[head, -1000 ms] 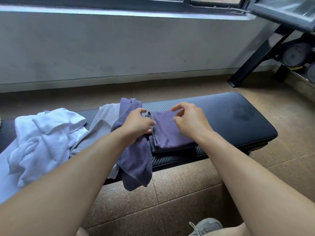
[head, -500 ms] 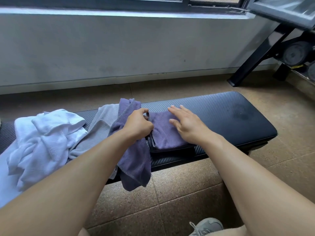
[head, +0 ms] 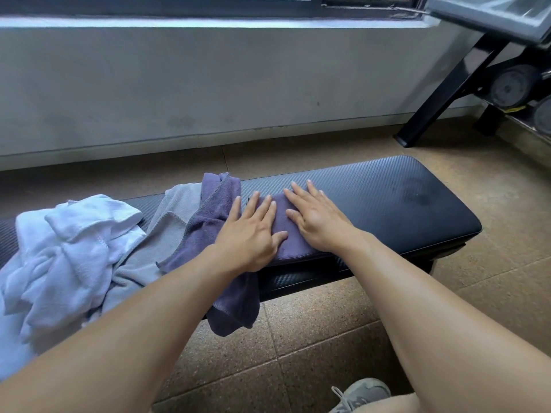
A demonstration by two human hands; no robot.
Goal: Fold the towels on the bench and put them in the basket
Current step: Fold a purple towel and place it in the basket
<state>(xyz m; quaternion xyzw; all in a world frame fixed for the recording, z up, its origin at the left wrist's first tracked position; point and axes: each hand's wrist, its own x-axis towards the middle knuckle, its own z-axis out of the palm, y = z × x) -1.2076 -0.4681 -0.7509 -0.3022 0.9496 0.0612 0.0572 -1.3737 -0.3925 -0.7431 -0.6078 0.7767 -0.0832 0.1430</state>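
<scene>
A folded purple towel [head: 290, 245] lies on the black padded bench [head: 387, 201]. My left hand [head: 253, 231] and my right hand [head: 316, 222] both press flat on it, fingers straight and spread. To its left a loose purple towel [head: 217, 216] lies crumpled and hangs over the bench's front edge. A grey towel [head: 176, 222] and a heap of white towels [head: 74, 251] cover the bench's left part. No basket is in view.
A grey wall with a window sill runs behind the bench. A black equipment frame [head: 447, 93] with weight plates [head: 510, 87] stands at the right. The floor is brown tile, and my shoe [head: 360, 394] shows at the bottom.
My left hand let go of the towel's edge and opened flat onto the folded towel. My right hand went from curled above it to pressing flat on it.
</scene>
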